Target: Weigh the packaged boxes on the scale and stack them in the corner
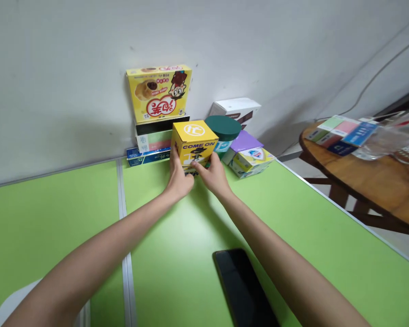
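Both of my arms reach forward over the green table (293, 218). My left hand (178, 177) and my right hand (214, 175) grip the lower part of a yellow cube box (193, 138) printed "COME ON", one hand on each side, fingers pressed against it. The box stands upright near the wall. Right behind it sits a round tub with a dark green lid (223, 127). Left of the box lies a stack of flat boxes (150, 146) with a yellow snack box (159, 93) standing on top against the wall.
A purple-topped box (245, 141), a small yellow-white box (254, 159) and a white box (235, 109) crowd the right of the tub. A black phone (240, 286) lies face up near me. A round wooden table (361, 168) with boxes and plastic stands at right.
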`<control>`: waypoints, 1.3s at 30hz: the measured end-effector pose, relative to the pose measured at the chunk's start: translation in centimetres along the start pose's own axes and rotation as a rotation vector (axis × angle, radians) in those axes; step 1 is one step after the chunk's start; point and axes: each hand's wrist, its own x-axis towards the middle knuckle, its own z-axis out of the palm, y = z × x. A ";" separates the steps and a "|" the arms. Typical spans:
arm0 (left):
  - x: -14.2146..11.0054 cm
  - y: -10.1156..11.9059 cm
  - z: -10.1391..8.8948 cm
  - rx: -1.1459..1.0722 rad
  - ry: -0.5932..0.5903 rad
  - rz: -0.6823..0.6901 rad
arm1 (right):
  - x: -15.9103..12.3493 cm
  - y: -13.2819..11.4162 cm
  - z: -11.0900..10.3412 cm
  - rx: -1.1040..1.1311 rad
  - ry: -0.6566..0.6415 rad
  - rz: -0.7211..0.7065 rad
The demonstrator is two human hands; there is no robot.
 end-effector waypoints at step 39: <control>-35.0 -0.9 -21.4 -0.130 0.329 -0.489 | -34.4 -12.9 7.6 0.526 -0.354 0.593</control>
